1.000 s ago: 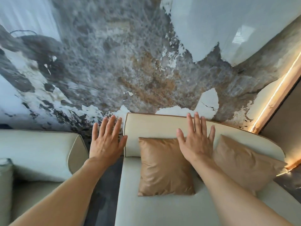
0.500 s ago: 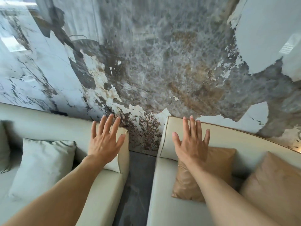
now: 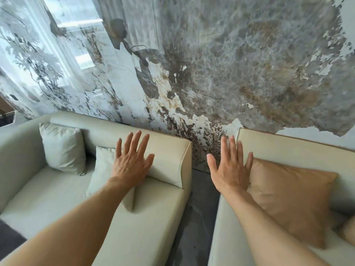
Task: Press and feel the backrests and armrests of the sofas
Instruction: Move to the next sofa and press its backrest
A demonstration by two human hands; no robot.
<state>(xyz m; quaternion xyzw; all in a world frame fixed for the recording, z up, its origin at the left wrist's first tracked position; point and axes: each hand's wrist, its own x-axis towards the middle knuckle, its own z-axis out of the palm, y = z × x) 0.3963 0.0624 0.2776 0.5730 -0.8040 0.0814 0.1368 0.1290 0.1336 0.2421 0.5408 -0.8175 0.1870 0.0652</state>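
Two pale cream sofas stand side by side against a marbled wall. My left hand [image 3: 132, 160] is spread flat, fingers apart, over the backrest [image 3: 169, 150] of the left sofa near its right end; whether it touches I cannot tell. My right hand [image 3: 230, 166] is also spread open, held in front of the left end of the right sofa's backrest [image 3: 284, 144], above the gap between the sofas. Neither hand holds anything.
Two pale cushions [image 3: 63, 148] [image 3: 101, 169] lie on the left sofa, the nearer one partly under my left forearm. A tan cushion [image 3: 288, 198] leans on the right sofa. A narrow strip of dark floor [image 3: 194, 217] separates the sofas.
The view has swung left, bringing the left sofa into full view. My left hand now lies over the left sofa's backrest; my right hand has shifted from the right backrest toward the gap.
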